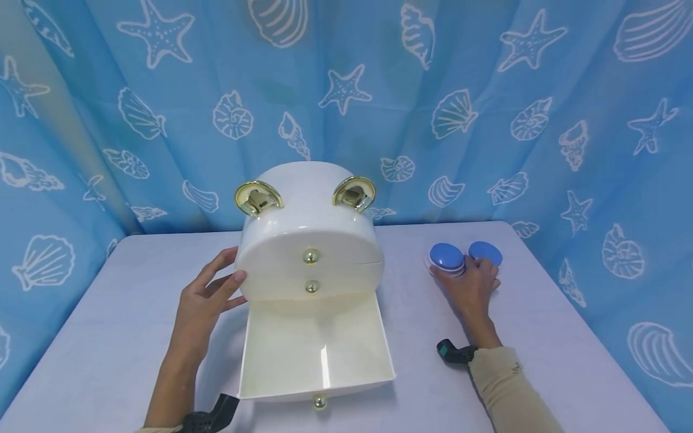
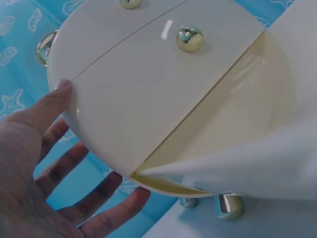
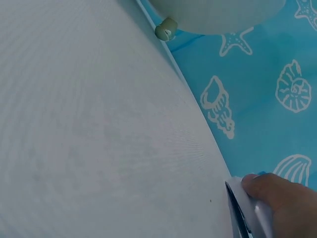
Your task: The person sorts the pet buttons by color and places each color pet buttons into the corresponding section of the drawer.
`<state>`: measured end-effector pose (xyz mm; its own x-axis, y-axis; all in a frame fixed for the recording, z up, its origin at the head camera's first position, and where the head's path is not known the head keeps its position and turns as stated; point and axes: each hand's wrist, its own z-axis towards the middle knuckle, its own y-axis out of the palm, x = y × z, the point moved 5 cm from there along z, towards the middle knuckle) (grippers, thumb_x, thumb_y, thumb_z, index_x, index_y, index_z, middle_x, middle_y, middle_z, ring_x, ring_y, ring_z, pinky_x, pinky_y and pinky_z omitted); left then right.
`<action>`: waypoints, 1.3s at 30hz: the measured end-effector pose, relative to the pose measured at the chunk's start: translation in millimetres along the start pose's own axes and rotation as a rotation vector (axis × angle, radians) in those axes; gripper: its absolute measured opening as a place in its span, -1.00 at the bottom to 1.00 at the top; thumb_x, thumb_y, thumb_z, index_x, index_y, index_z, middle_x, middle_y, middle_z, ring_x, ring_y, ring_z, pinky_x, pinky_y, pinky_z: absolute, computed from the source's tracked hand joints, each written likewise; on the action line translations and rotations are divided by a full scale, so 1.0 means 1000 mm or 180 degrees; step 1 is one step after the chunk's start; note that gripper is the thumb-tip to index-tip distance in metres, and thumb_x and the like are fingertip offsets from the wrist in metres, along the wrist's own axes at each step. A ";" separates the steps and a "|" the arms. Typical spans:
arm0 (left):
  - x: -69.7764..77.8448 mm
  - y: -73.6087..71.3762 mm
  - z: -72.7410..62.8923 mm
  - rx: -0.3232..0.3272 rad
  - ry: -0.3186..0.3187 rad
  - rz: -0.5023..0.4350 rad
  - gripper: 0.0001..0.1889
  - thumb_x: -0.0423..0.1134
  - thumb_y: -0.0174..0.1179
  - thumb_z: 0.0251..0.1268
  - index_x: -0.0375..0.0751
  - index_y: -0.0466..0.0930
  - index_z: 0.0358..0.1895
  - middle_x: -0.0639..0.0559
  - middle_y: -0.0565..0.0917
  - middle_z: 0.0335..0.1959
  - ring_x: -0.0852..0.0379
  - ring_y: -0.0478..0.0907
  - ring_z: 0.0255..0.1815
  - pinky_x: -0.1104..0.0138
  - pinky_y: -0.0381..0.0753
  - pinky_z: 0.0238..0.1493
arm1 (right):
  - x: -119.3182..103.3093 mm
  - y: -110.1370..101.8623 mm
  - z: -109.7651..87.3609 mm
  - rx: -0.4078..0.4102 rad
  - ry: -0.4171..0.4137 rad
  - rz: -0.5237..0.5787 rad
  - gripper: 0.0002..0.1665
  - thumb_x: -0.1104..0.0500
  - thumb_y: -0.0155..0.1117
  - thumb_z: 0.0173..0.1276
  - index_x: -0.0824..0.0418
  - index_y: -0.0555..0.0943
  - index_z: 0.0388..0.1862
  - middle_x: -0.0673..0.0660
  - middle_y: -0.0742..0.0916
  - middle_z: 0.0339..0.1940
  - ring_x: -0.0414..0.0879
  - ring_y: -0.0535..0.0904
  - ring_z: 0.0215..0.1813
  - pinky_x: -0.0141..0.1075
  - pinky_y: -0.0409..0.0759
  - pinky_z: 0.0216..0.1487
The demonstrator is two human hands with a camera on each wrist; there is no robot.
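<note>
A white rounded storage box (image 1: pixel 311 234) with gold ball knobs stands on the table, its lowest drawer (image 1: pixel 319 349) pulled out. My left hand (image 1: pixel 208 294) touches the box's left side, thumb on the front edge and fingers spread along the side, as the left wrist view also shows (image 2: pixel 74 168). To the right of the box are two round jars with blue lids, a left jar (image 1: pixel 446 257) and a right jar (image 1: pixel 485 252). My right hand (image 1: pixel 471 288) grips the left jar, thumb at its near side. Fingers partly hide the right jar. Only the thumb (image 3: pixel 277 191) shows clearly in the right wrist view.
Two gold ear-like rings (image 1: pixel 258 198) stick out from the box top. A white cloth covers the table (image 1: pixel 417 337). Behind it hangs a blue curtain (image 1: pixel 346 138) with shells and starfish. Small gold feet (image 2: pixel 229 207) show under the box.
</note>
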<state>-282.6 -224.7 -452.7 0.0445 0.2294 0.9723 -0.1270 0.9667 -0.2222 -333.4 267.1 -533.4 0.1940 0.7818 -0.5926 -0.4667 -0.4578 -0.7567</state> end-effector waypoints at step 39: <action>-0.003 -0.001 0.009 -0.0032 0.0110 0.0060 -0.34 0.19 0.26 0.32 0.30 0.33 0.48 0.20 0.34 0.46 -0.01 0.51 0.30 0.29 0.69 -0.06 | -0.063 -0.039 -0.117 0.0348 -0.0466 0.0929 -0.07 0.08 0.73 -0.10 0.42 0.56 0.24 0.19 0.45 -0.13 -0.04 0.30 0.02 -0.09 0.33 -0.07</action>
<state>-291.2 -227.1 -454.3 0.0764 0.2512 0.9649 -0.1183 0.9632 -0.2414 -226.6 186.3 -499.0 -0.0836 0.6807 -0.7278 -0.5754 -0.6292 -0.5224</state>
